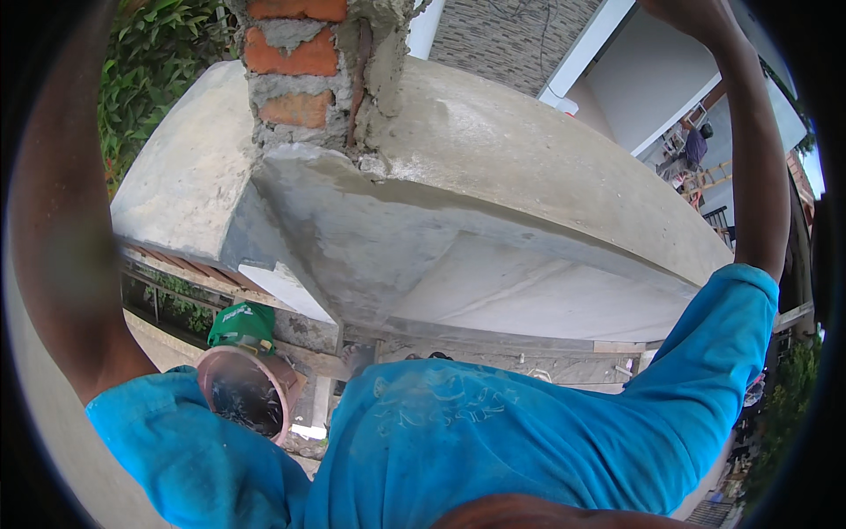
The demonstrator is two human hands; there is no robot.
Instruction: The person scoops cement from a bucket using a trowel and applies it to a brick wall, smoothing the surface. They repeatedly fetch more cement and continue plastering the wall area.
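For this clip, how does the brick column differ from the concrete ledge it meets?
Colour: the brick column shows orange bricks set in grey mortar, while the concrete ledge is plain grey-beige.
Surface: the column is rough and lumpy; the ledge is mostly smooth.
Shape: the column is narrow, whereas the ledge spreads broadly to both sides of it.
Both show grey, cement-like material.
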